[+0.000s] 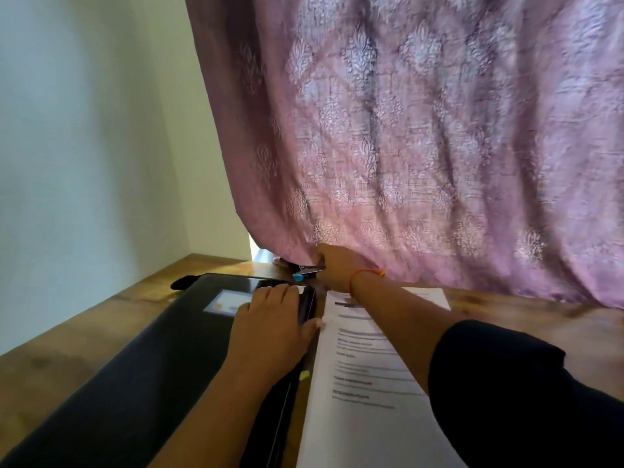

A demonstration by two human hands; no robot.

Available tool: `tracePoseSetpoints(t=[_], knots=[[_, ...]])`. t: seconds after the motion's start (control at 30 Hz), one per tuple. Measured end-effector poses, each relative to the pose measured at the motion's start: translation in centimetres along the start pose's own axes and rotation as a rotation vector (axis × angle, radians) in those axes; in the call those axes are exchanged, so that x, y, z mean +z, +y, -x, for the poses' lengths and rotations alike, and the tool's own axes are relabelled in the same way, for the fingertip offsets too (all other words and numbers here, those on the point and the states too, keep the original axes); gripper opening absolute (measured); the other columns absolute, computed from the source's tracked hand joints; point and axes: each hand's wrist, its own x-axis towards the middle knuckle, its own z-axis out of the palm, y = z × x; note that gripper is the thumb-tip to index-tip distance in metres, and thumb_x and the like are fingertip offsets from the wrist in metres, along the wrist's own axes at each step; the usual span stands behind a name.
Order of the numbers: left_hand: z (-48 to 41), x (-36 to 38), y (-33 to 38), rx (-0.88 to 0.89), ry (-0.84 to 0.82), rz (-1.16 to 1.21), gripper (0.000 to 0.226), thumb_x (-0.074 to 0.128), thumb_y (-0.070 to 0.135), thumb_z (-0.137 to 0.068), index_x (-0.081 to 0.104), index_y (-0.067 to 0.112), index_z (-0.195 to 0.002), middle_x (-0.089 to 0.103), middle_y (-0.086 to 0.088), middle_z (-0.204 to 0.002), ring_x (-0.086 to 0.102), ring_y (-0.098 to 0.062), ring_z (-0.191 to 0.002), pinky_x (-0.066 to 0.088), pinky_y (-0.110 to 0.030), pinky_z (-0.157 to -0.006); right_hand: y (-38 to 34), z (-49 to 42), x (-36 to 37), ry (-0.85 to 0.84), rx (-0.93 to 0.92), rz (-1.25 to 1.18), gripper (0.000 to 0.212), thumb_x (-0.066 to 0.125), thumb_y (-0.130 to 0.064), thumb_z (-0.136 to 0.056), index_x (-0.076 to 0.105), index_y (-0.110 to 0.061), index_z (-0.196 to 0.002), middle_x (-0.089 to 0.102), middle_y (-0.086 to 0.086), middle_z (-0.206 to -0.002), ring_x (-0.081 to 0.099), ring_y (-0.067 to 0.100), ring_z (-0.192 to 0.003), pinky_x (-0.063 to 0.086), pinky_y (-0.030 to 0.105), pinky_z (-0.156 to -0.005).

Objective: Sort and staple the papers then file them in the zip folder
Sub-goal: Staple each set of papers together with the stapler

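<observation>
Head view, looking forward and down over a wooden table (84, 336) set against a pale wall (84, 130), with a pink patterned curtain (422, 146) hanging down to the far edge.

Left hand (270, 322) flat on the near right corner of a dark zip folder (141, 349), fingers straight and close together, pointing away, thumb at the folder's right edge beside the papers. Pressing or merely resting: cannot tell. Folder lying closed along the left half of the table, a pale label (226, 304) on its cover just beyond the fingertips, a dark tab sticking out at its far left corner.

Right hand (337, 268) reached out to the far edge of the table under the curtain hem, fingers curled round a small stapler (309, 272), metal with a blue tip, which points left toward the folder's far corner. Stapler lifted or touching the table: cannot tell, blurred. Thin red thread band (366, 274) round the right wrist, dark sleeve (523, 393) covering the arm from the elbow back.

Stack of white printed papers (364, 383) lying flat on the table just right of the folder, its left edge touching or nearly touching the folder's side, the right forearm crossing above its upper part. Small pale yellow tab (305, 375) showing between folder and papers.
</observation>
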Motion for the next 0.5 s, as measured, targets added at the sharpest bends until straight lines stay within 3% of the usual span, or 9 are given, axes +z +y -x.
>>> tracePoseSetpoints(t=[0.1, 0.27, 0.5], knots=[[0.0, 0.0, 0.0, 0.007, -0.005, 0.005, 0.060, 0.045, 0.065, -0.096, 0.042, 0.027, -0.142, 0.049, 0.004, -0.147, 0.043, -0.017, -0.136, 0.041, -0.039, -0.111, -0.1, -0.5, 1.3, 0.013, -0.009, 0.010, 0.022, 0.066, -0.014, -0.080, 0.058, -0.017, -0.101, 0.061, 0.003, -0.094, 0.055, 0.022, -0.089, 0.041, 0.030, -0.070], [0.0, 0.0, -0.4, 0.001, -0.011, 0.000, 0.059, 0.045, 0.066, -0.096, 0.044, 0.027, -0.140, 0.051, 0.004, -0.144, 0.044, -0.018, -0.133, 0.043, -0.040, -0.109, -0.8, -1.2, 2.4, 0.037, 0.017, -0.028, 0.020, 0.064, -0.008, -0.086, 0.059, -0.014, -0.105, 0.065, 0.005, -0.099, 0.059, 0.022, -0.094, 0.047, 0.033, -0.085], [0.0, -0.4, -0.4, 0.028, -0.105, -0.048, 0.057, 0.044, 0.065, -0.096, 0.048, 0.026, -0.137, 0.054, 0.004, -0.140, 0.047, -0.017, -0.130, 0.042, -0.039, -0.107, -0.5, -0.5, 2.0, 0.015, 0.054, -0.119, 0.016, 0.065, -0.006, -0.083, 0.060, -0.015, -0.096, 0.068, 0.007, -0.094, 0.064, 0.025, -0.091, 0.053, 0.042, -0.088]])
